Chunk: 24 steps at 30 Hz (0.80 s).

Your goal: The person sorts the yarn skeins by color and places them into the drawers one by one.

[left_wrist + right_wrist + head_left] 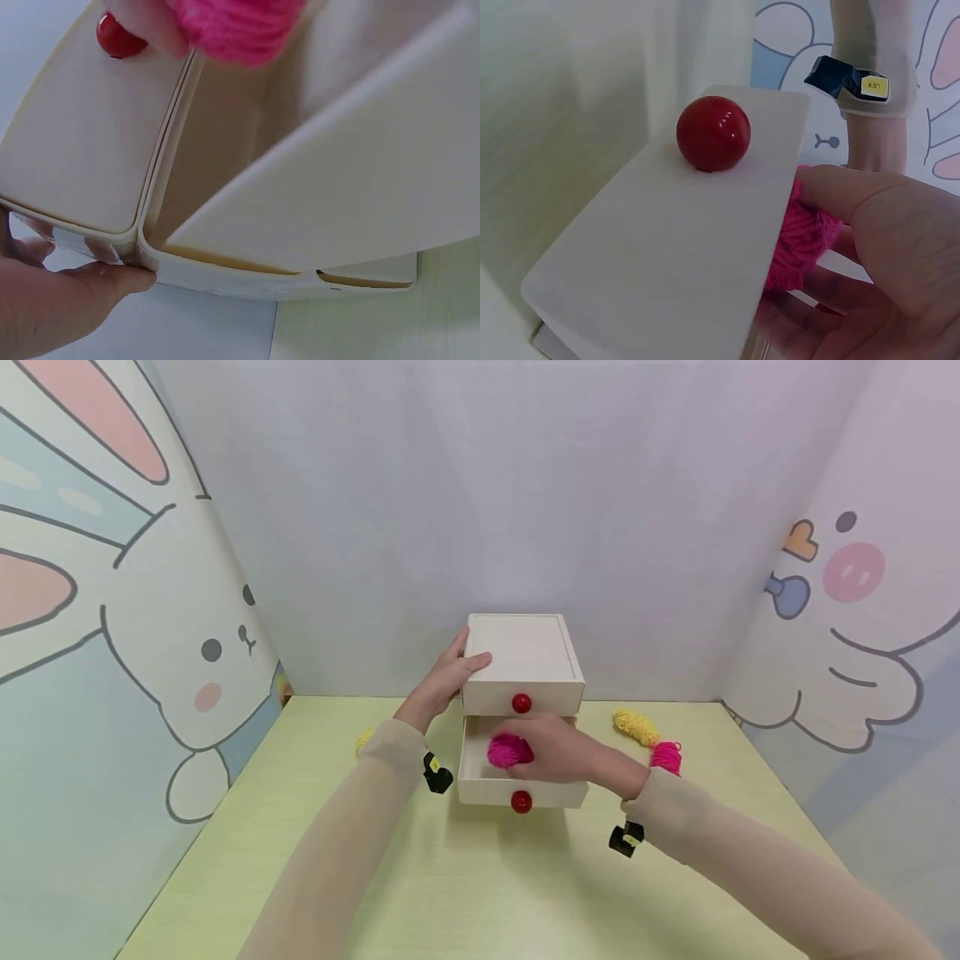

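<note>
A small white chest of drawers with red knobs stands on the table; its lower drawer is pulled out and the upper one is closed. My left hand holds the chest at its top left edge, the thumb lying on top. In the left wrist view the thumb of the left hand presses along the edge. My right hand grips a bright pink ball of yarn within the open drawer. In the right wrist view, the drawer front partly hides the pink yarn.
Right of the chest lie a yellow yarn bundle and a second pink yarn bundle. Some yellow yarn shows behind the left forearm. A pale curtain wall rises behind the table.
</note>
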### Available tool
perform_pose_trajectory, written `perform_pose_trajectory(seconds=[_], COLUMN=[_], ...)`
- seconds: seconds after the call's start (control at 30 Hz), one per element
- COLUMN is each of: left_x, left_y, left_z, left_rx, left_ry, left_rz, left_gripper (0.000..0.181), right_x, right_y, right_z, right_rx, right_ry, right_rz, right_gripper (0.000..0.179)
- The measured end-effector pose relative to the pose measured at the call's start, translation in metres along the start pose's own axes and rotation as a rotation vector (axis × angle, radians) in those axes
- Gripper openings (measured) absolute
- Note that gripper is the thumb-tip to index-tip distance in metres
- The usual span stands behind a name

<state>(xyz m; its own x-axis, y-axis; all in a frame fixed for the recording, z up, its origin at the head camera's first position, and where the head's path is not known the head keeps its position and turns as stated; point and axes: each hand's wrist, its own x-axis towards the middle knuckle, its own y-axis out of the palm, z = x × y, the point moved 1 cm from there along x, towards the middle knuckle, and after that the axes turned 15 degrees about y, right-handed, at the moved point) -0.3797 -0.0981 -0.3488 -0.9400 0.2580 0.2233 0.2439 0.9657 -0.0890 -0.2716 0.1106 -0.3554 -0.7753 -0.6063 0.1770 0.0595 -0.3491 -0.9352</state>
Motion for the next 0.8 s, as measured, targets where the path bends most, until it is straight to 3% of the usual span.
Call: perform_pose_trajectory(seconds=[0.57,0.8], left_x=[-0.002,-0.002], left_y=[-0.001,-0.001], left_z=[-0.002,-0.001], left_rx=[-0.001,-0.009], left_ry=[0.013,0.014], left_rz=[0.007,0.012], left_gripper=[0.087,0.086], right_x=[0.034,0.038], right_y=[0.030,0.036], right_z=[0.005,0.004], right_rx=[-0.028,-0.002], right_ry=[0.071,0.049], right_rz=[0.119,0.167], right_gripper=[0.039,0.037])
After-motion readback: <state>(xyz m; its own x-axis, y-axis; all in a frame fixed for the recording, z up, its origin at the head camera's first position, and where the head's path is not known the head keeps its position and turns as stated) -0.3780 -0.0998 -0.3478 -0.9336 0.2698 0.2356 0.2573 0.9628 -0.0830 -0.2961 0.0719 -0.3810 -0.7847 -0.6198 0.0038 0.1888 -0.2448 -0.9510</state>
